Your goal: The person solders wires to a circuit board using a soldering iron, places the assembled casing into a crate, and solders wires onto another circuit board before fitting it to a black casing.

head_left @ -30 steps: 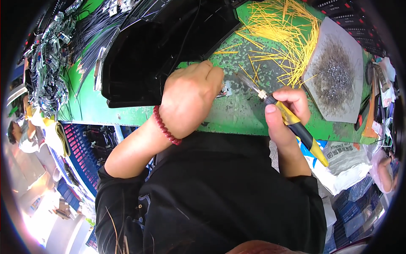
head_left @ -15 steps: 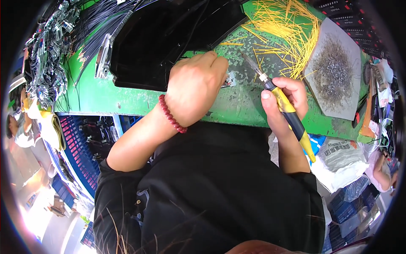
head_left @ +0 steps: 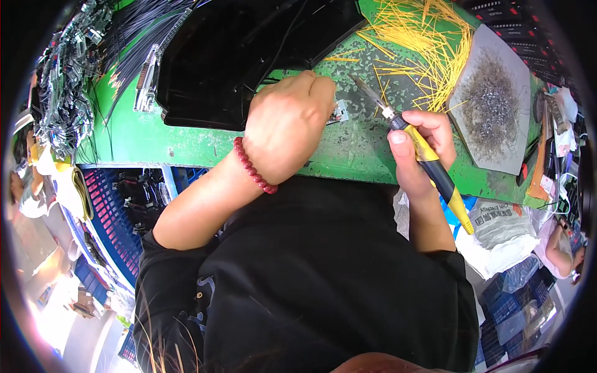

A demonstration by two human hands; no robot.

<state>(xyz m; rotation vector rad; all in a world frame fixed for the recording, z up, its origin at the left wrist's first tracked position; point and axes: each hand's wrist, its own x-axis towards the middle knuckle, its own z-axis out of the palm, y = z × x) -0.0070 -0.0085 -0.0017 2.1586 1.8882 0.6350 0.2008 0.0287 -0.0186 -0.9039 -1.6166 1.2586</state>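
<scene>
My right hand (head_left: 429,146) grips a yellow-and-black soldering iron (head_left: 440,176) by its handle. The iron's metal tip (head_left: 367,90) points up and left, above the green bench. My left hand (head_left: 289,121), with a red bead bracelet at the wrist, is closed with its back up. Its curled fingers hide whatever they hold. A small circuit board (head_left: 339,112) peeks out beside those fingers, on the bench. Just beyond the left hand lies a large glossy black panel (head_left: 205,74), with a dark wire running over it.
Yellow wires (head_left: 423,37) lie piled at the back right, beside a grey plate (head_left: 491,105) covered in dark solder residue. Dark cables (head_left: 140,34) and bundled wired parts (head_left: 65,81) fill the left. A blue crate (head_left: 109,211) stands below the bench edge (head_left: 360,173).
The soldering iron and right hand have shifted slightly right. My left hand stays closed in nearly the same place, and the black panel appears a little further left.
</scene>
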